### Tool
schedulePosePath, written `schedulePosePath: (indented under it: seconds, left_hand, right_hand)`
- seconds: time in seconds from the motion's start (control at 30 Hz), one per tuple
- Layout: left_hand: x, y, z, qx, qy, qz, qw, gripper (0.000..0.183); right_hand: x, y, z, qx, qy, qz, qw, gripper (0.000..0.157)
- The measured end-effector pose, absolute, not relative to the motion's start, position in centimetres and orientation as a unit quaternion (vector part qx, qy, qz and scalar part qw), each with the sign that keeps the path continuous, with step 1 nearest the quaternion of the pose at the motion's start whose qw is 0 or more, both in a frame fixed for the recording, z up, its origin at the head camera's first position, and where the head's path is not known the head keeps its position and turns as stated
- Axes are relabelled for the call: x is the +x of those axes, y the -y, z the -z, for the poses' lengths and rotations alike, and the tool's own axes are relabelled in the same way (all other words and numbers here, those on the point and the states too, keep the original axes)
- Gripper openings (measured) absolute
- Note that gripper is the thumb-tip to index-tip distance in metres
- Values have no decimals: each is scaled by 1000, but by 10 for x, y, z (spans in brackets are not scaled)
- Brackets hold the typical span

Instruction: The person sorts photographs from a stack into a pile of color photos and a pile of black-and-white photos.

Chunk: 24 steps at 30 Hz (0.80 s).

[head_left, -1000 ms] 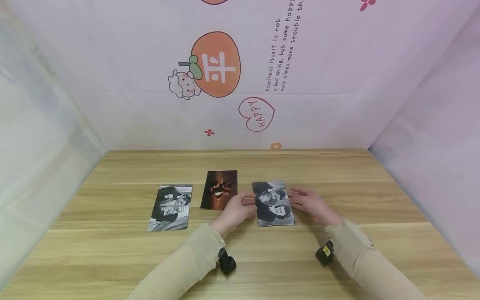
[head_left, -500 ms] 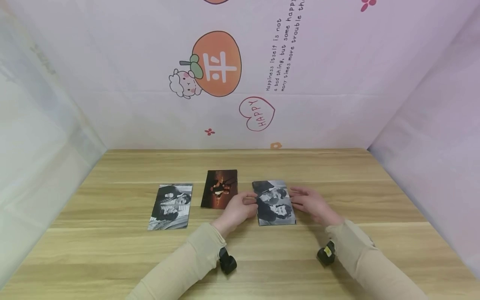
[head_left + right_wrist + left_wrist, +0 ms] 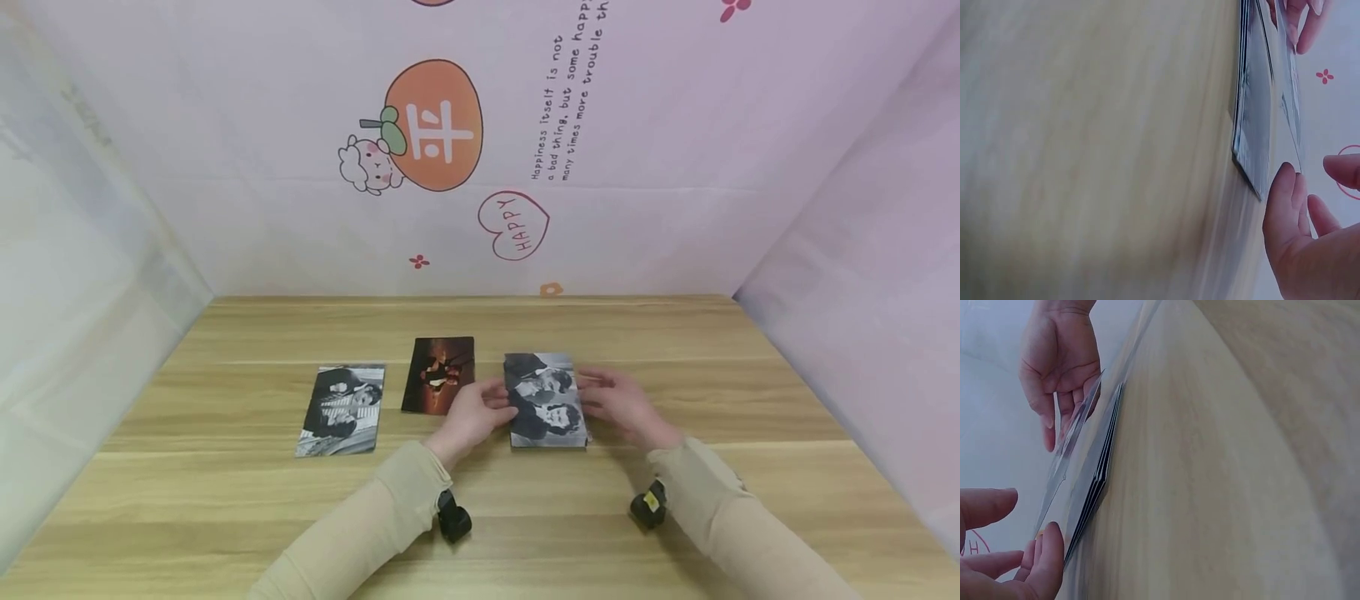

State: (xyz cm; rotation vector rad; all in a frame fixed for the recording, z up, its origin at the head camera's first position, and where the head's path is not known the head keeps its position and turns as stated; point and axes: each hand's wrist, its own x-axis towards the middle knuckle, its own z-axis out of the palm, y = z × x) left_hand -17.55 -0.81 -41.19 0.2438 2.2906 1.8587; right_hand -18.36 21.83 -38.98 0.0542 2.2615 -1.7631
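A black-and-white photo card (image 3: 546, 400) showing two people is raised off a stack of cards (image 3: 1105, 450), between my two hands. My left hand (image 3: 471, 421) touches its left edge with the fingertips, the thumb standing apart. On the opposite edge, the fingertips of my right hand (image 3: 621, 406) meet the card, partly hidden behind it from above. In the wrist views the lifted card looks like a thin sheet, tilted over the stack with a gap between. The stack lies flat on the wooden table (image 3: 510, 533).
To the left lie a dark reddish photo card (image 3: 440, 375), close to my left hand, and another black-and-white photo card (image 3: 341, 410). A white printed backdrop (image 3: 637, 233) rises behind the table, and pale cloth hangs at both sides.
The top card has come up off the stack and shifted slightly toward the far side and the left. Both hands stay at its sides; the other two cards have not moved.
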Motion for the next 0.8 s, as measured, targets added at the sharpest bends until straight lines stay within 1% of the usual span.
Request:
schedulePosePath:
  seconds: [0.3, 0.47, 0.8]
  left_hand:
    - [-178, 20, 411, 66, -785, -610, 86, 54]
    - [-177, 29, 410, 68, -784, -611, 87, 54]
    - [-172, 50, 409, 78, -783, -609, 98, 56]
  right_hand:
    - [-185, -205, 390, 23, -787, 600, 141, 52]
    - [-184, -198, 389, 14, -785, 600, 153, 53]
    - [-180, -184, 386, 17, -775, 611, 159, 56]
